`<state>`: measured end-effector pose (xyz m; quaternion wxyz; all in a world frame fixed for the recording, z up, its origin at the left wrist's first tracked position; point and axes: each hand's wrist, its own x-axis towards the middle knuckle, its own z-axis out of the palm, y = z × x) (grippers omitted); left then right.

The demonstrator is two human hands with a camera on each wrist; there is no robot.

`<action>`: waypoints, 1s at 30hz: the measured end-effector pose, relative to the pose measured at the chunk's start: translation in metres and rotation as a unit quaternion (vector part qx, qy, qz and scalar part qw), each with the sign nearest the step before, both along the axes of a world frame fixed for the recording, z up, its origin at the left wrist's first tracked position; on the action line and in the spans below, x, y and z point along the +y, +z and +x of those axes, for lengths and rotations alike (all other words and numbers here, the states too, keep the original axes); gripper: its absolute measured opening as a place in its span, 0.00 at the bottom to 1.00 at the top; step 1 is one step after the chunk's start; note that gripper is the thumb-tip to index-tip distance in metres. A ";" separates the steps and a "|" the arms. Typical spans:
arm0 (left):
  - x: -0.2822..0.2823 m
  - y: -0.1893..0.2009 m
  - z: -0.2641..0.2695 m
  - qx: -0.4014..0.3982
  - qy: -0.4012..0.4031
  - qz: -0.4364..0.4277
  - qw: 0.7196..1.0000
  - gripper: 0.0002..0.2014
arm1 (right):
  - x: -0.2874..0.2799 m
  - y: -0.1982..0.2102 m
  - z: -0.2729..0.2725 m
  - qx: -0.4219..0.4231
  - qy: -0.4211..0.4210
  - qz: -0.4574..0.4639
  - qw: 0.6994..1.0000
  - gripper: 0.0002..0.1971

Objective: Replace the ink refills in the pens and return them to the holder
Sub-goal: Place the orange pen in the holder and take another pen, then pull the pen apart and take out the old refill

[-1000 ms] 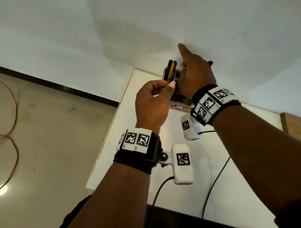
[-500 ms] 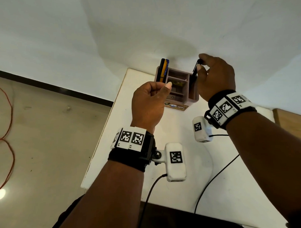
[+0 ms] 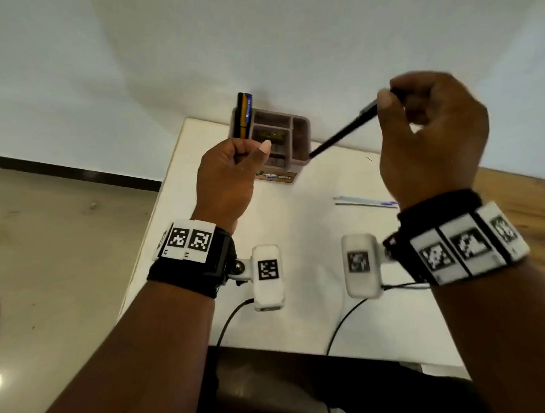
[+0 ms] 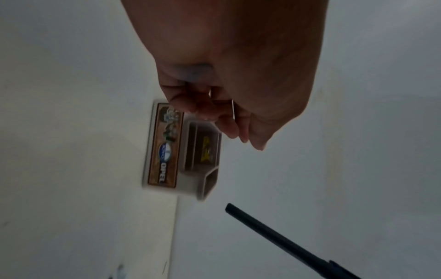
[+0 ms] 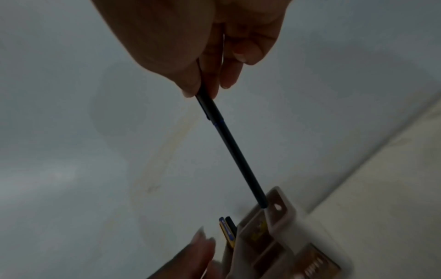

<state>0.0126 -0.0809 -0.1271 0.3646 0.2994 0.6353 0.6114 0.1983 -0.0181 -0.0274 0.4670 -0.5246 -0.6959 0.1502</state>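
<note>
Right hand (image 3: pixel 429 136): fingers curled round the upper end of a slim, matte black pen (image 3: pixel 342 132), held slanting in the air, its lower tip just beside the holder's right compartment. Left hand (image 3: pixel 230 173): raised with fingers curled in toward the palm; whether it grips the pens behind it cannot be told. Holder (image 3: pixel 302 134): brownish plastic box with rectangular compartments, standing at the far edge of the smooth white table (image 3: pixel 296 224). Yellow-and-blue pens (image 3: pixel 243 114) stand upright at its left side.
</note>
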 end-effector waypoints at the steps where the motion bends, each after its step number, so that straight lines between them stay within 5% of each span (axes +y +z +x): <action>1: 0.000 0.001 0.010 0.017 -0.016 -0.001 1.000 0.07 | -0.015 -0.002 0.013 0.021 -0.013 -0.019 1.000 0.06; 7: -0.014 -0.011 0.065 0.148 -0.182 -0.015 0.972 0.06 | -0.074 -0.059 0.069 0.168 -0.102 -0.174 0.965 0.01; 11: -0.021 -0.026 0.087 0.274 -0.293 -0.045 0.915 0.14 | -0.081 -0.101 0.080 0.294 -0.116 -0.354 0.880 0.02; 15: -0.020 -0.038 0.091 0.310 -0.335 -0.080 0.886 0.09 | -0.069 -0.118 0.080 0.362 -0.081 -0.457 0.809 0.01; 21: -0.013 -0.043 0.079 0.303 -0.358 -0.091 0.879 0.07 | -0.052 -0.125 0.088 0.165 -0.004 -0.414 0.895 0.08; 30: -0.009 -0.035 0.073 0.227 -0.387 -0.127 0.885 0.03 | -0.039 -0.123 0.096 0.133 0.049 -0.442 0.886 0.09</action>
